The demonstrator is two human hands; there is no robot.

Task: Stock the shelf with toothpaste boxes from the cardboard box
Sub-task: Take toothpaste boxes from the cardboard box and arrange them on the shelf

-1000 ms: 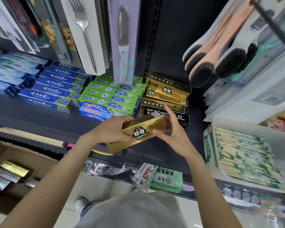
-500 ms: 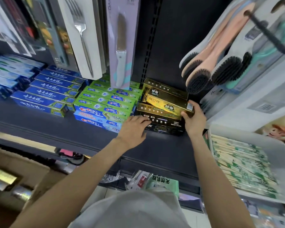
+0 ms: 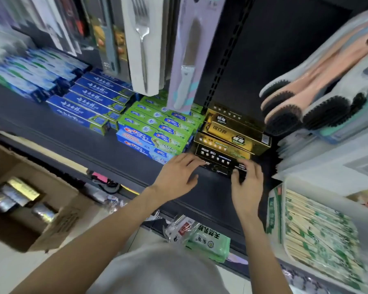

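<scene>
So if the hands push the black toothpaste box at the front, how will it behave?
The black toothpaste box probably slides stiffly, flat on the smooth dark shelf. It looks light. The gold boxes stacked behind might shift.

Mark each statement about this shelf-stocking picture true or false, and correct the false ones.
1. Both hands are at the black box at the front of the gold stack. True: the left hand and right hand touch the black box.
2. The gold toothpaste boxes sit left of the blue ones. False: they sit right of the green boxes, and the blue boxes are further left.
3. The cardboard box is empty. False: shiny boxes lie inside.
4. A packaged knife hangs above the shelf. True.
</scene>
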